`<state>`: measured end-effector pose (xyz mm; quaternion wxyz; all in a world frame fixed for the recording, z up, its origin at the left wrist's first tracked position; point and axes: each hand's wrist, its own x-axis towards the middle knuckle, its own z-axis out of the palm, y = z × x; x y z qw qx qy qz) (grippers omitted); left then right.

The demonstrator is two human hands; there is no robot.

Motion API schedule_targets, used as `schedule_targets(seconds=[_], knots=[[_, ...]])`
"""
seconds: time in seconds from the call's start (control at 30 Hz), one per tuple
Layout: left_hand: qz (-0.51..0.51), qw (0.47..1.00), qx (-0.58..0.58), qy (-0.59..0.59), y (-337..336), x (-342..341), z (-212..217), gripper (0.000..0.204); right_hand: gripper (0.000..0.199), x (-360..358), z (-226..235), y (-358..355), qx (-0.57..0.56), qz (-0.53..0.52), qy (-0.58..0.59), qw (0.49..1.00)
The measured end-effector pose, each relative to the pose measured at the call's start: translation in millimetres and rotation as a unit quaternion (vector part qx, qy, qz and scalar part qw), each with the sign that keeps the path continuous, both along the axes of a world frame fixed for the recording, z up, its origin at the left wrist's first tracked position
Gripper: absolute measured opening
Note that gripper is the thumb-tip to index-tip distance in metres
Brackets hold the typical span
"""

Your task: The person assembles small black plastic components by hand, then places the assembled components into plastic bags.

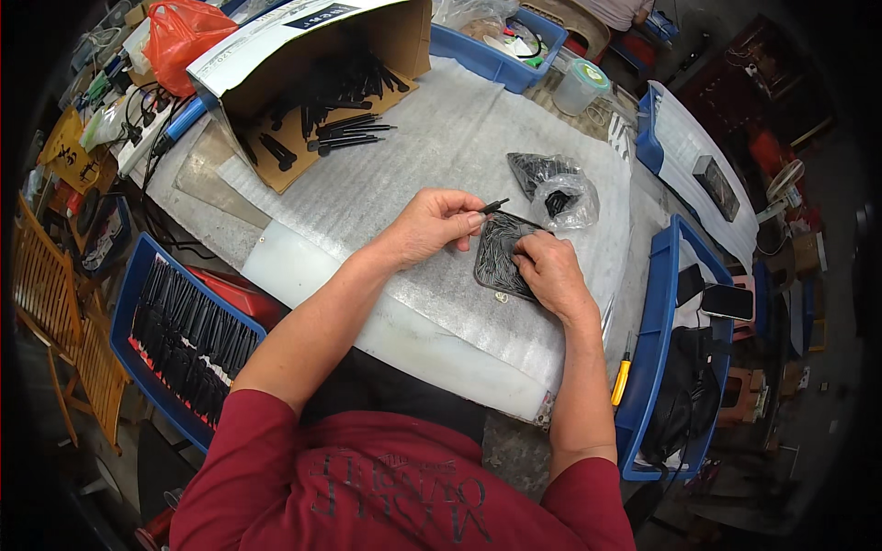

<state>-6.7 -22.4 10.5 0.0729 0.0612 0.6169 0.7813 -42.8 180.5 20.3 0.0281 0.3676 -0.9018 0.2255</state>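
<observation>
My left hand [432, 225] pinches a short black rod-shaped part [494, 205] between thumb and fingers, its tip pointing right. Just below it lies a small dark tray [496, 253] full of thin black pieces, resting on the white foam sheet [432, 156] that covers the table. My right hand [549, 271] rests on the tray's right side, its fingers curled into the pieces. Whether it grips one of them is hidden by the fingers.
A clear plastic bag [556, 188] of black parts lies behind the tray. A tipped cardboard box [312, 83] spills black rods at the back left. Blue bins stand at left [179, 335], right [666, 349] and back [496, 50]. A yellow-handled screwdriver [622, 375] lies by the right bin.
</observation>
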Motion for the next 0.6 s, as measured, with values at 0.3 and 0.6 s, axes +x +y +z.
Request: schedule_targets(seconds=[0.3,0.6], knots=[[-0.019,1.000,-0.004,0.001,3,0,-2,0.015,0.003,5,3,-11,0.086,-0.010,0.050,0.995],[-0.024,1.000,-0.005,0.001,4,0,-2,0.014,0.007,0,0,-5,0.025,-0.033,0.018,0.999]])
